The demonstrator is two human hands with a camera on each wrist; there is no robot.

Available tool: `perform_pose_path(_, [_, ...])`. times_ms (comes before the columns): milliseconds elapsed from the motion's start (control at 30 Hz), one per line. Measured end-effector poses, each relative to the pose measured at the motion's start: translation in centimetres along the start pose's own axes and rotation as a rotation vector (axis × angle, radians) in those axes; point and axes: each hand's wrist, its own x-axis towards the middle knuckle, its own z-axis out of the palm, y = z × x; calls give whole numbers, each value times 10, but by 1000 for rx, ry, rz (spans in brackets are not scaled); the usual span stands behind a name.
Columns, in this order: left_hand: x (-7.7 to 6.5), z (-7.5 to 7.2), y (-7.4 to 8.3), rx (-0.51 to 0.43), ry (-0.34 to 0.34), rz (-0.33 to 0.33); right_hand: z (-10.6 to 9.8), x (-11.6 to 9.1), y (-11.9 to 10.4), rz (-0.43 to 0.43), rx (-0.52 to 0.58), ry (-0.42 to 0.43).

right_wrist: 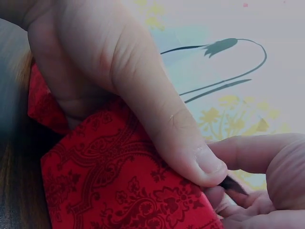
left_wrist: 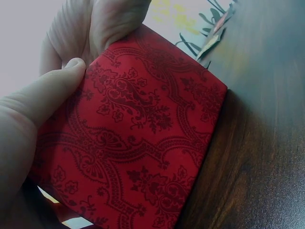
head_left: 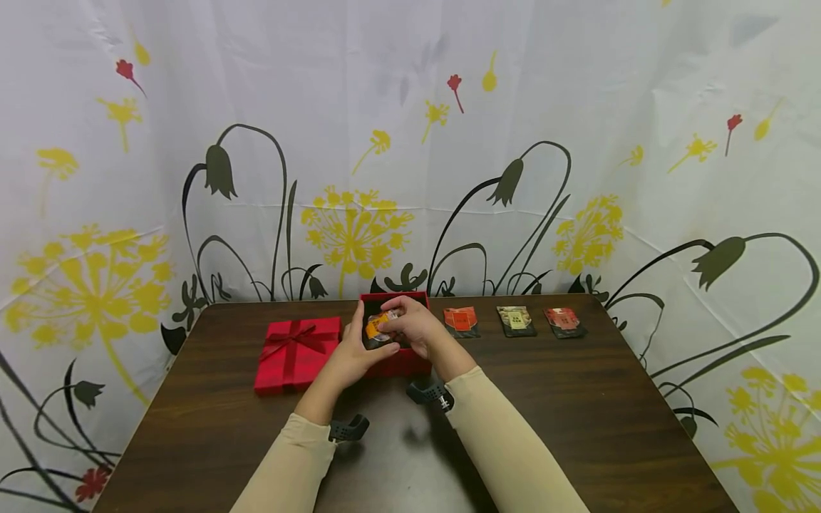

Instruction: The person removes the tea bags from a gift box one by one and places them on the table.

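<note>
We see the left hand (head_left: 349, 351) bent round a dark packet with an orange label (head_left: 375, 331), its thumb below and its fingers up along the far side, so the grip is nearly closed. The right hand (head_left: 417, 328) comes in from the other side, thumb and forefinger pinching the same packet, and it hides part of the label; its remaining fingers are hard for us to make out. The packet is at the mouth of the red box (head_left: 404, 365), but we cannot tell whether it is above the rim or partly inside. The hands cover much of the opening, and what lies deeper is too dark to read.

In both wrist views the box's patterned wall fills much of the frame and is cut off at the bottom; in the right one only a dark sliver shows between the fingers. Both sleeves (head_left: 285, 456) run out of the head view at its lower edge, as does the table (head_left: 609, 427).

To the right of the box we find three packets in a row: one with an orange-red label (head_left: 461, 322), one with a pale yellow label (head_left: 516, 321) and one with a red label (head_left: 564, 323). Their labels bear small marks we cannot read, nor can we make out a brand. Left of the box lies the red lid (head_left: 298, 367), with a ribbon and bow
</note>
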Motion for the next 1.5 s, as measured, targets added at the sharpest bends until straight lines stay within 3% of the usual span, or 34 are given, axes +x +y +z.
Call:
perform_pose_path(167, [0,0,-1,1,2,3,0,-1,0,-7,26,6])
perform_pose_path(300, [0,0,-1,7,-6,9,0,-2,1,-31,-17,19])
perform_pose_path(400, [0,0,-1,-1,-12,14,0,-4,2,-56,-36,63])
perform_pose_path(567, [0,0,-1,-18,-6,18,0,-5,3,-117,30,124])
perform_pose_path(933, [0,0,-1,-40,17,49,0,-11,10,-356,137,37])
perform_pose_path(1133, [0,0,-1,-34,22,55,1,-15,13,-407,113,-23])
perform_pose_path(1333, [2,0,-3,-7,48,76,3,-19,18,-495,129,-25])
perform_pose_path(1500, [0,3,-3,-26,31,75,-1,-25,19,-492,128,-49])
